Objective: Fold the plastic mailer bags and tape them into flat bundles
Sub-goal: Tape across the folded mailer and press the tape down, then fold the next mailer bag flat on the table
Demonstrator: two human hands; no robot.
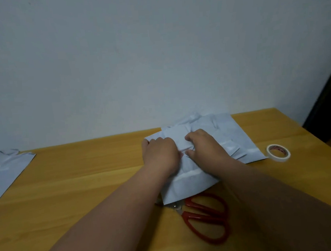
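Observation:
A pale grey mailer bag (187, 187) lies on the wooden table (85, 177), its far part folded over. My left hand (161, 155) holds the fold's left side with curled fingers. My right hand (204, 148) grips the folded flap (178, 137) between thumb and fingers. More grey mailer bags (238, 133) lie underneath and to the right, partly crumpled against the wall. A roll of white tape (278, 153) sits to the right of the bags.
Red-handled scissors (207, 217) lie near me, their blades tucked under the bag's near edge. Another grey mailer bag (4, 171) lies at the table's left edge. A pale wall stands right behind the table. A dark door edge (328, 96) is at the far right.

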